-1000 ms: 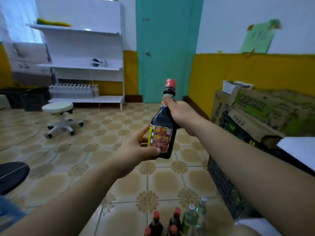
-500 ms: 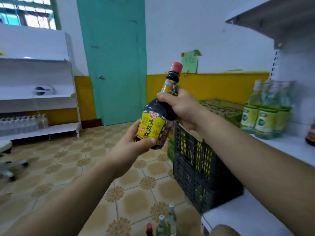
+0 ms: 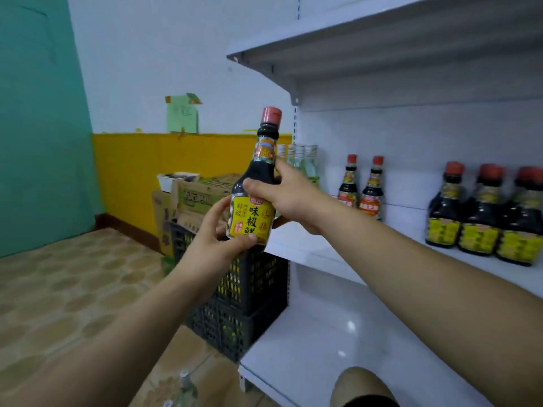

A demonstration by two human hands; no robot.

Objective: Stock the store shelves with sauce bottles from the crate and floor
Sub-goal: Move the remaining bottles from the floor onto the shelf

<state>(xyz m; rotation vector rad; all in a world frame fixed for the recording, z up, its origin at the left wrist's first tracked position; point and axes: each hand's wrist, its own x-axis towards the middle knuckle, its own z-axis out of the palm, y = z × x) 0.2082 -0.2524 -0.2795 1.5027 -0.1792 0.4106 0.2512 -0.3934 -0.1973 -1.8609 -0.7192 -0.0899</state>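
Note:
I hold a dark sauce bottle with a red cap and yellow label upright in front of the white shelf unit. My right hand grips its shoulder and neck. My left hand cups its lower body and base. On the middle shelf stand two red-capped sauce bottles at the back, several yellow-labelled dark bottles at the right, and clear green-tinted bottles at the left end. A black crate sits on the floor beside the shelves.
Cardboard boxes are stacked on and behind the crate against the yellow wall. An upper shelf overhangs the middle one. The bottom shelf is white and glossy. Clear bottle tops stand on the tiled floor near my feet.
My view has swung right toward the shelf unit. The bottle has gone from tilted to upright, with its yellow label facing me, and both hands stay on it.

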